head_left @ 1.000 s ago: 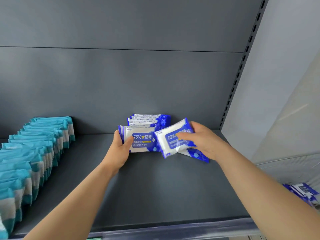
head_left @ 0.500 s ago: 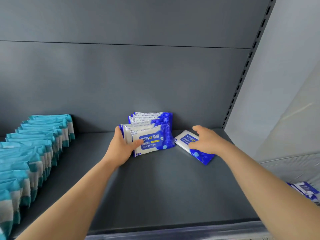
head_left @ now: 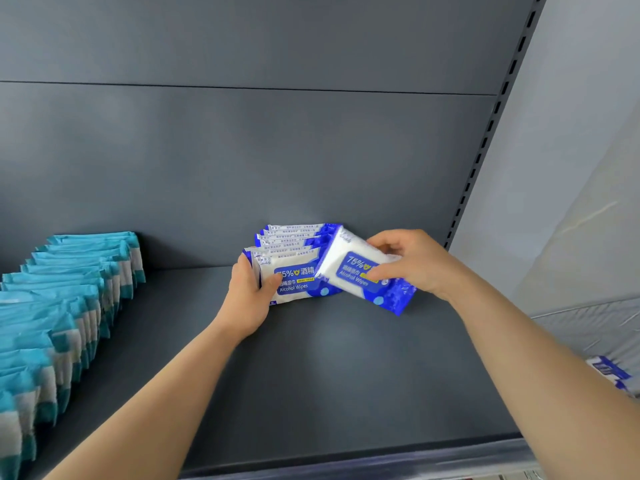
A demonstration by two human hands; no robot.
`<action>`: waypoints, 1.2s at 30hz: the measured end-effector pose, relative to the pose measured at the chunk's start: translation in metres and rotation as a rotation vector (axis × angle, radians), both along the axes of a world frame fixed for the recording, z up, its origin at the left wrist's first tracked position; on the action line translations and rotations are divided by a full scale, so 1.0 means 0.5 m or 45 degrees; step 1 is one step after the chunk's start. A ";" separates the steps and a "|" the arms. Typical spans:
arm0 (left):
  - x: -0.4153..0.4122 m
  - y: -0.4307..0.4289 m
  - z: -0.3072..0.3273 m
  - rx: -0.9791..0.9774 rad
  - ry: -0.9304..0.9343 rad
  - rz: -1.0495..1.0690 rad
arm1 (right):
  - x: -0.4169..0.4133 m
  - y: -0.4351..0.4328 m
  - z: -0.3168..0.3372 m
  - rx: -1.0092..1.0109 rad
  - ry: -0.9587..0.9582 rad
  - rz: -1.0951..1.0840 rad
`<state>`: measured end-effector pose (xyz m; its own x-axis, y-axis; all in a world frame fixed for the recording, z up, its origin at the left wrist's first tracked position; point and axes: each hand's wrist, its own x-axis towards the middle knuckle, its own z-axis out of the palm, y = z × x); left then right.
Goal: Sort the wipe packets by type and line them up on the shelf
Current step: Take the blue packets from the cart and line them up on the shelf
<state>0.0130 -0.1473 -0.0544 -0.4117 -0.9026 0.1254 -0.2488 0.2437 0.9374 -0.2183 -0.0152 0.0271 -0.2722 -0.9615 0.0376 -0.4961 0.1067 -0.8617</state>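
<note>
Head view: left hand (head_left: 247, 299) grips the left end of the blue row (head_left: 294, 244), fingers curled behind and thumb on the front face, probably bracing it upright. Right hand (head_left: 415, 263) has fingers and thumb clamped on a loose packet (head_left: 360, 271), probably next to join the row's near end. That packet is tilted, label facing near, long axis running upper-left to lower-right, overlapping the row's right end. Teal packets (head_left: 69, 289) line the shelf (head_left: 329, 375) at left.
</note>
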 end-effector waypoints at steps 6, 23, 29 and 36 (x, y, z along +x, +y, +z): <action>0.003 0.022 0.023 0.004 -0.045 -0.093 | 0.096 -0.086 -0.054 -0.016 0.389 0.039; 0.018 -0.011 0.031 -0.093 -0.308 -0.347 | 0.097 -0.086 -0.121 -0.057 0.083 -0.075; 0.021 -0.013 0.017 -0.036 -0.338 -0.362 | 0.087 -0.072 -0.120 0.068 0.122 0.075; 0.022 -0.015 0.009 -0.140 -0.457 -0.237 | 0.088 -0.066 -0.113 0.091 0.158 0.040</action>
